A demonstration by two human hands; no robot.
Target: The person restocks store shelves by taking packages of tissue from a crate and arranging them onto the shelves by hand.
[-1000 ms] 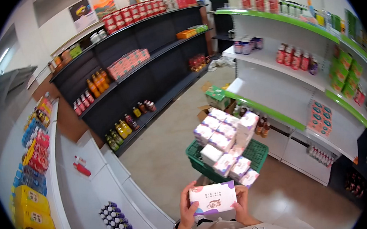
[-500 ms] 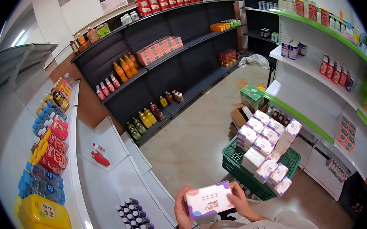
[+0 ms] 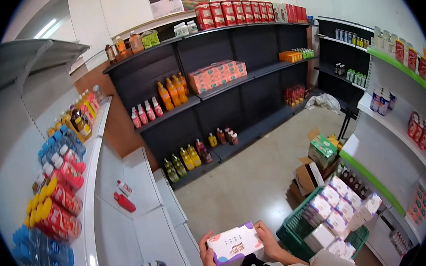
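A white tissue pack (image 3: 235,243) with purple and coloured corners is held in front of my body, its printed face up. My left hand (image 3: 209,257) grips its left end, thumb along the edge. At the opposite end, my right hand (image 3: 270,242) is closed round the corner. To the right, a green plastic basket (image 3: 289,230) is heaped with several similar tissue packs (image 3: 335,206); neither hand touches them.
A white shelf (image 3: 93,217) with bottles (image 3: 45,253) runs along my left. Dark shelves (image 3: 261,44) hold drinks, cans and pink packs (image 3: 217,76) at the back. Cardboard boxes (image 3: 306,175) stand beyond the basket, beside green-edged shelves (image 3: 371,178). Pale floor (image 3: 237,181) lies between.
The view has tilted up and turned left, so shelves and basket appear shifted right and lower. The tissue pack stays in both hands, slightly more tilted.
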